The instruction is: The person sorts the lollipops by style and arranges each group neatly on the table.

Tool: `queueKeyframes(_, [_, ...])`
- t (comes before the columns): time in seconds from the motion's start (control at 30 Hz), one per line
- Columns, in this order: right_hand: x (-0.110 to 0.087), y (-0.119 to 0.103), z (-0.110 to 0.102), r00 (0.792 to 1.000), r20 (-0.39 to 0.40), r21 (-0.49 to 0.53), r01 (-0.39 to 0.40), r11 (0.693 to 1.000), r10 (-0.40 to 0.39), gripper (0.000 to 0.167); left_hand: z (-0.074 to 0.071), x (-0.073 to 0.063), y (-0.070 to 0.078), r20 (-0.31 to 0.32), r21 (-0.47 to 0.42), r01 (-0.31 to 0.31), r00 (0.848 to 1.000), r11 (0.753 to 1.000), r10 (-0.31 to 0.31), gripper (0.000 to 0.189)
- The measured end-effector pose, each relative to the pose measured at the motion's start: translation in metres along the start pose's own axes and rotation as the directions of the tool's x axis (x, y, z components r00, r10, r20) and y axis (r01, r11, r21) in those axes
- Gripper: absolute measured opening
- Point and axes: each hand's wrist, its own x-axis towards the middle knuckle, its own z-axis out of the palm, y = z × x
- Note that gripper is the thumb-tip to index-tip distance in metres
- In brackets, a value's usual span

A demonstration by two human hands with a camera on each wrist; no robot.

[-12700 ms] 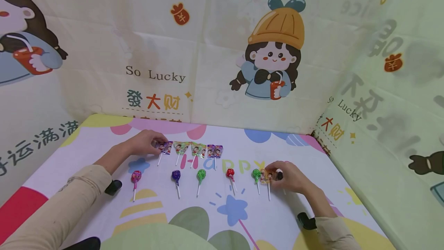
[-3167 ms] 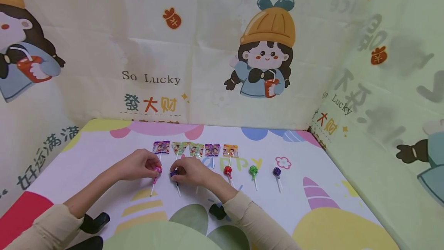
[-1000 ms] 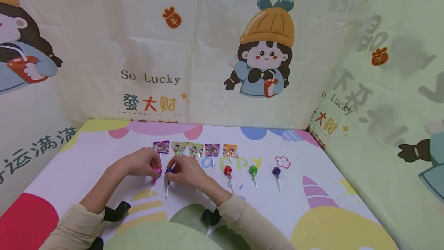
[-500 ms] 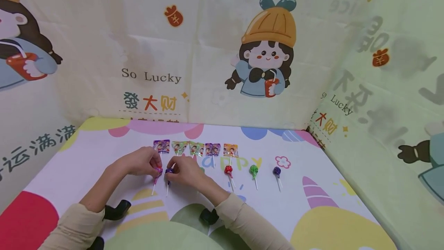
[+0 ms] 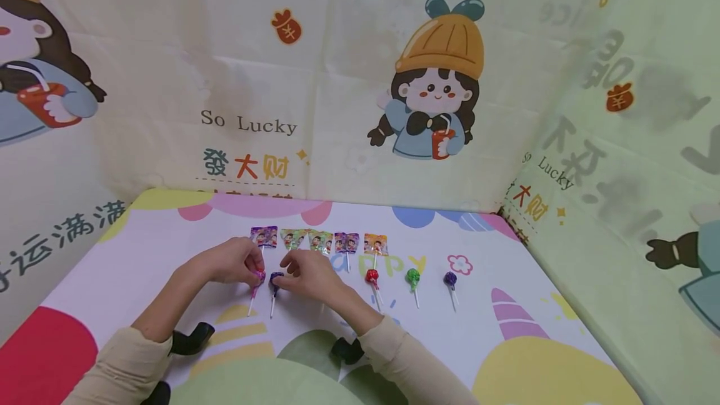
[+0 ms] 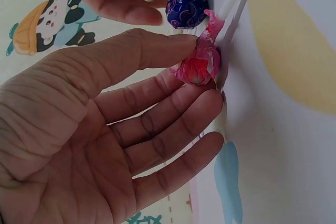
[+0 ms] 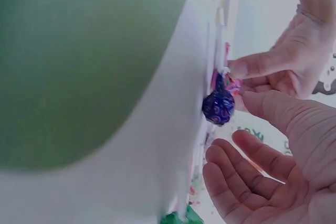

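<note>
My left hand (image 5: pixel 233 261) pinches the wrapped head of a pink lollipop (image 6: pixel 195 71) between thumb and fingers, its white stick lying toward me. Just right of it lies a dark purple lollipop (image 7: pixel 218 106), also stick toward me. My right hand (image 5: pixel 312 275) is beside that purple head with thumb and fingers spread apart; a gap shows between them and the candy in the right wrist view. Below the right hand in that view, part of a green lollipop (image 7: pixel 181 217) shows; the hand mostly hides it in the head view.
Behind the hands runs a row of flat-wrapped lollipops, from a purple one (image 5: pixel 264 237) to an orange one (image 5: pixel 375 244). To the right lie a red lollipop (image 5: pixel 372 276), a green-wrapped lollipop (image 5: pixel 413 276) and a second purple lollipop (image 5: pixel 450 279). Printed cloth walls (image 5: pixel 349 80) enclose the table.
Over the last few seconds the right hand shifted the purple lollipop left, close to the pink one. It has now let go and drawn slightly right; the left hand keeps its pinch.
</note>
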Motion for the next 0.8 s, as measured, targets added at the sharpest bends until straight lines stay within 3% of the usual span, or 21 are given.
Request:
queueKeyframes(0.5, [-0.023, 0.005, -0.018, 0.998, -0.067, 0.128, 0.031, 0.991, -0.022, 0.027, 0.001, 0.000, 0.000, 0.009, 0.006, 0.008, 1.000, 1.000, -0.008, 0.014])
queueKeyframes(0.8, [-0.036, 0.011, -0.033, 0.993, -0.108, 0.140, 0.059, 0.988, -0.044, 0.029, -0.001, 0.000, 0.003, 0.017, 0.012, 0.024, 1.000, 1.000, -0.024, 0.014])
